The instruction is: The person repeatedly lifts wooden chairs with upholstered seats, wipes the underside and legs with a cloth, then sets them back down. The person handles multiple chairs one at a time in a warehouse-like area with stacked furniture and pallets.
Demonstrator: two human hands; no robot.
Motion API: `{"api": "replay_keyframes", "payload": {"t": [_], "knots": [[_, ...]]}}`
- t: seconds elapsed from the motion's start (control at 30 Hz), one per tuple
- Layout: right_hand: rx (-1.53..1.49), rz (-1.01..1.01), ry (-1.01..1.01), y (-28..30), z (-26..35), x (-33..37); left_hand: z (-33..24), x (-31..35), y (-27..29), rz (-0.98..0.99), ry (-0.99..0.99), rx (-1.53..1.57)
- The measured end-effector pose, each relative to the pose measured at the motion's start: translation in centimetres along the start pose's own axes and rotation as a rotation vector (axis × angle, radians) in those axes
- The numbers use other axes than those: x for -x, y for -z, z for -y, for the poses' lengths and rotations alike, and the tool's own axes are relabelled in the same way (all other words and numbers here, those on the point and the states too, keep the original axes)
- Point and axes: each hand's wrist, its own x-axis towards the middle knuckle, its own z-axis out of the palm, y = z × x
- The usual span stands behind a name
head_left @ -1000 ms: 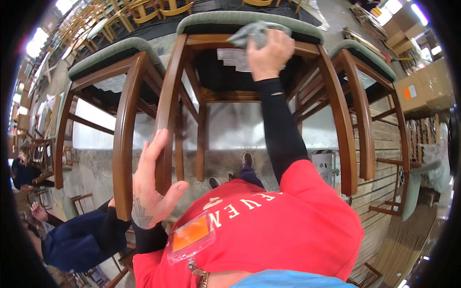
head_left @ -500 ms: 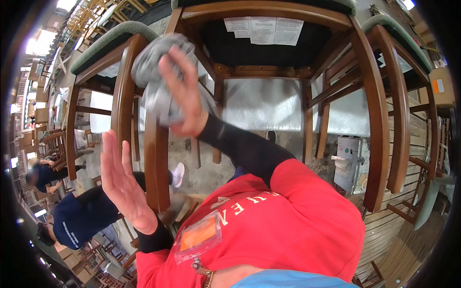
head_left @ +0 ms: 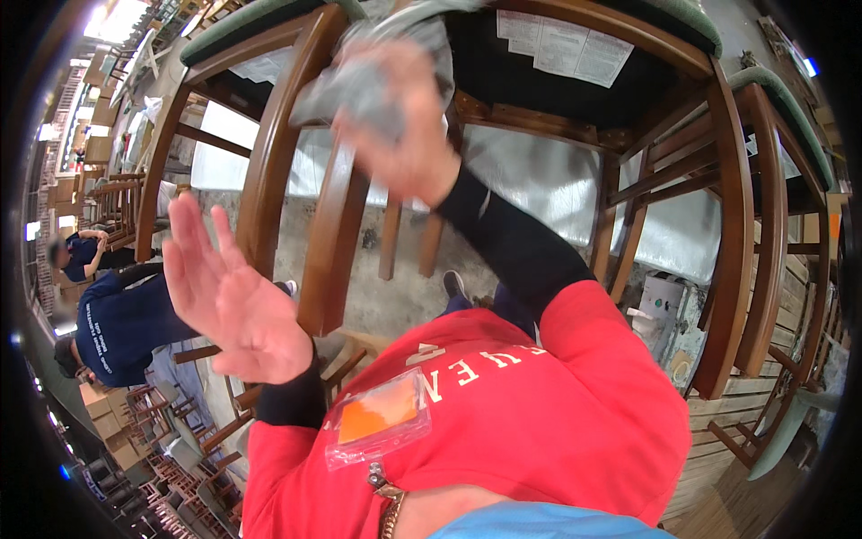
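A crumpled grey cloth (head_left: 364, 97) is in my right hand (head_left: 417, 135), smeared by motion, and lies against the upper part of a brown wooden chair leg (head_left: 334, 256). That leg belongs to the chair straight ahead, whose black underside (head_left: 521, 90) carries white paper labels (head_left: 566, 47). The cloth and hand hide the top of the leg. Lower and to the left, my left hand (head_left: 242, 310) is raised with its fingers spread and nothing in it, close to the leg of the neighbouring chair (head_left: 269, 171).
Another green-cushioned chair (head_left: 763, 99) stands on the right. Silvery sheeting (head_left: 530, 180) lies behind the legs. A grey metal box (head_left: 660, 310) is at the right by wooden slats (head_left: 718, 467). Two people in dark clothes, the nearer one (head_left: 126, 319), are at the left.
My right hand has moved up and to the right with the cloth, toward the top of the leg. My left hand stays raised and open. The whole view has shifted and tilted.
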Motion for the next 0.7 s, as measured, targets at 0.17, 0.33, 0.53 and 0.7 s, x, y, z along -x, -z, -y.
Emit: {"api": "replay_keyframes", "payload": {"t": [0.17,0.33,0.53,0.7], "knots": [[-0.144,0.318,0.405,-2.6,10.2,9.9,0.2,1.0,2.0,-0.089,-0.084,0.127],[-0.208,0.164,-0.067,-2.1,-0.9,6.4,0.1,0.8,1.1,0.044,-0.098,0.121],[-0.079,-0.260,-0.209,-1.9,-10.3,4.2,-0.2,1.3,0.9,0.139,-0.025,0.063],[0.252,-0.095,-0.574,2.3,-17.8,17.1,0.0,0.2,0.3,0.255,0.035,0.143]]}}
